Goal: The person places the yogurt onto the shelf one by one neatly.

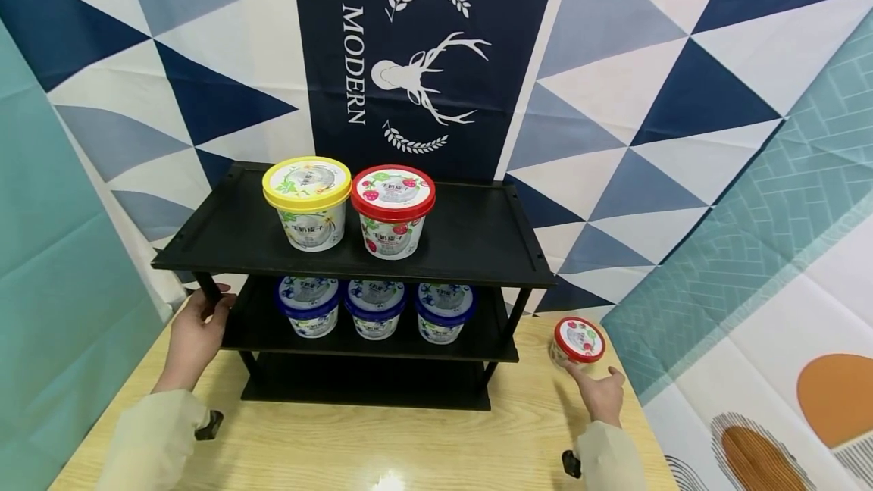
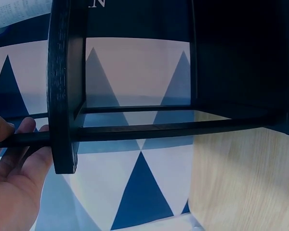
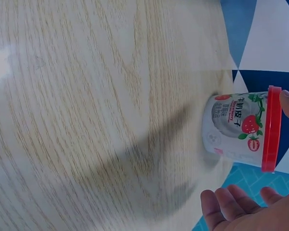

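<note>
My left hand (image 1: 198,332) grips the left upright post (image 2: 26,139) of a black three-tier shelf (image 1: 470,237), its fingers and thumb curled round it. My right hand (image 1: 600,392) is beside a tub with a red lid and strawberry print (image 3: 238,122), which stands on the table at the right. Its thumb lies right at the lid's edge, while the other fingers (image 3: 231,199) stay apart from the tub's side. On the shelf's top tier stand a yellow-lidded tub (image 1: 310,203) and another red-lidded tub (image 1: 392,211).
Three blue-lidded tubs (image 1: 373,309) stand in a row on the middle tier. The pale wooden table (image 1: 327,449) carries the shelf. A patterned cloth wall (image 1: 586,97) rises close behind, and a teal cloth (image 1: 54,286) hangs along the left side.
</note>
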`<act>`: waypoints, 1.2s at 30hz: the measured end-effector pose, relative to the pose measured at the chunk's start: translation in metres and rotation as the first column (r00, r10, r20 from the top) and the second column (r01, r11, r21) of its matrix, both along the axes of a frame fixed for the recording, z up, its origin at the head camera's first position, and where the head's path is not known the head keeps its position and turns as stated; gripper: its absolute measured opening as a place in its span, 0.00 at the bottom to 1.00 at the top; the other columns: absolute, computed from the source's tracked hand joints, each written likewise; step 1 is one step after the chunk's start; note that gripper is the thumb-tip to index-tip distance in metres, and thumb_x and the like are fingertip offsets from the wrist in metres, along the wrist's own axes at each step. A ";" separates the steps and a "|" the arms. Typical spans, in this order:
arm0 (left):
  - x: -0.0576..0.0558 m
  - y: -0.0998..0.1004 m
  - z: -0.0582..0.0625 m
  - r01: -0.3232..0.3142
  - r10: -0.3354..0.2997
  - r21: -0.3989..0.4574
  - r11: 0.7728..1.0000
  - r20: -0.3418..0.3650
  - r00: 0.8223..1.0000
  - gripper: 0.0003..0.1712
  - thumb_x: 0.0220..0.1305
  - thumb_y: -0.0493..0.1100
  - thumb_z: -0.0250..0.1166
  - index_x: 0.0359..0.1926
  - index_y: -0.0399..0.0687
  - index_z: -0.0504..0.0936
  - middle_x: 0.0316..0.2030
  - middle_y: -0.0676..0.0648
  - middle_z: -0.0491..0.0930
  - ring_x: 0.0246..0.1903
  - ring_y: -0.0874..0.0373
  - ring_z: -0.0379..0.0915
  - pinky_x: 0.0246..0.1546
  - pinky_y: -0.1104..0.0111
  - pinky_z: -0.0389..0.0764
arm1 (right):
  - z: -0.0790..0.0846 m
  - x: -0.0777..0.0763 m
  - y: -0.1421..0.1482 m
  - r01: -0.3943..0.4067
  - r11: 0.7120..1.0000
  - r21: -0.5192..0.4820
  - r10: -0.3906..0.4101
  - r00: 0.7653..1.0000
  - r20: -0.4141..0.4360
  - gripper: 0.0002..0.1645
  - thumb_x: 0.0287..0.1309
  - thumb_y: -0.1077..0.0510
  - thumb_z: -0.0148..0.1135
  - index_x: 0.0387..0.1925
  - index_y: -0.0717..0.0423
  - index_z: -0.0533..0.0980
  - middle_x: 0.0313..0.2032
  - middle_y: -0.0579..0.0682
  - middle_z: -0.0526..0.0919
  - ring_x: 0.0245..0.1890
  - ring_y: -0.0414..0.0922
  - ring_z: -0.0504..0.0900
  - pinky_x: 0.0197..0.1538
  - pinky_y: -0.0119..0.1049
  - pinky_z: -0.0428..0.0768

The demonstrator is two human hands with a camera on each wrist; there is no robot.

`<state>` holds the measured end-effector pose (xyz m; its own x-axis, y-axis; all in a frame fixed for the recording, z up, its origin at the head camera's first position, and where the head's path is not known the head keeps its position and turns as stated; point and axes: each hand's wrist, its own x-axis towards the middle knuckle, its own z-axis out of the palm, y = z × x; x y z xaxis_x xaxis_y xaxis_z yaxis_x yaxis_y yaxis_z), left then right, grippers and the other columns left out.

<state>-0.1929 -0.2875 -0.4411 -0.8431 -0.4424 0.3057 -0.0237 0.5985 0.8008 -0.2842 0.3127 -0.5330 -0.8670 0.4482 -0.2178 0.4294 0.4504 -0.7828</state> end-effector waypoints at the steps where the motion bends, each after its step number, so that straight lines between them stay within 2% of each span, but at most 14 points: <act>1: 0.000 0.000 0.000 0.003 -0.003 0.000 1.000 0.002 1.000 0.15 0.70 0.41 0.48 0.52 0.40 0.73 0.47 0.35 0.78 0.35 0.90 0.57 0.33 0.87 0.66 | 0.000 0.000 0.000 0.002 1.000 -0.002 -0.002 1.000 0.004 0.66 0.50 0.38 0.65 0.68 0.72 0.36 0.62 0.81 0.50 0.64 0.70 0.53 0.65 0.62 0.55; 12: -0.001 0.000 -0.003 0.001 -0.001 0.003 1.000 0.011 1.000 0.15 0.71 0.41 0.48 0.52 0.40 0.73 0.48 0.36 0.78 0.35 0.91 0.57 0.34 0.87 0.66 | -0.007 -0.005 0.004 -0.004 1.000 -0.021 0.005 0.998 0.056 0.67 0.49 0.39 0.64 0.68 0.71 0.33 0.63 0.80 0.48 0.64 0.71 0.52 0.65 0.63 0.55; 19: -0.003 0.000 -0.002 -0.021 0.021 0.015 1.000 0.009 1.000 0.14 0.70 0.42 0.49 0.51 0.42 0.73 0.44 0.42 0.78 0.36 0.89 0.60 0.35 0.88 0.67 | -0.010 -0.010 0.004 -0.005 0.999 -0.034 0.007 0.998 0.065 0.69 0.47 0.39 0.66 0.69 0.70 0.32 0.63 0.80 0.47 0.64 0.71 0.52 0.65 0.63 0.54; 22: -0.002 0.000 -0.002 -0.020 0.020 0.019 1.000 0.009 1.000 0.14 0.70 0.41 0.49 0.51 0.42 0.73 0.44 0.42 0.79 0.36 0.89 0.61 0.35 0.88 0.67 | -0.011 -0.011 0.003 0.000 0.999 -0.047 0.003 0.997 0.073 0.69 0.48 0.39 0.65 0.69 0.70 0.31 0.64 0.80 0.46 0.64 0.71 0.52 0.65 0.63 0.54; 27: -0.002 0.000 -0.003 -0.008 0.008 0.003 1.000 0.007 1.000 0.15 0.71 0.41 0.47 0.52 0.40 0.72 0.46 0.37 0.78 0.36 0.90 0.59 0.35 0.88 0.67 | -0.012 -0.012 -0.001 -0.008 0.999 -0.050 0.011 0.998 0.064 0.70 0.49 0.37 0.65 0.69 0.69 0.31 0.64 0.80 0.46 0.65 0.71 0.51 0.65 0.63 0.54; 36: -0.003 0.001 -0.002 0.011 -0.011 0.002 1.000 -0.001 1.000 0.15 0.71 0.40 0.46 0.53 0.39 0.72 0.48 0.35 0.78 0.37 0.89 0.60 0.36 0.90 0.66 | -0.012 -0.019 -0.004 -0.030 0.998 -0.049 0.030 1.000 0.006 0.70 0.49 0.38 0.66 0.69 0.69 0.30 0.63 0.82 0.46 0.65 0.71 0.51 0.65 0.62 0.54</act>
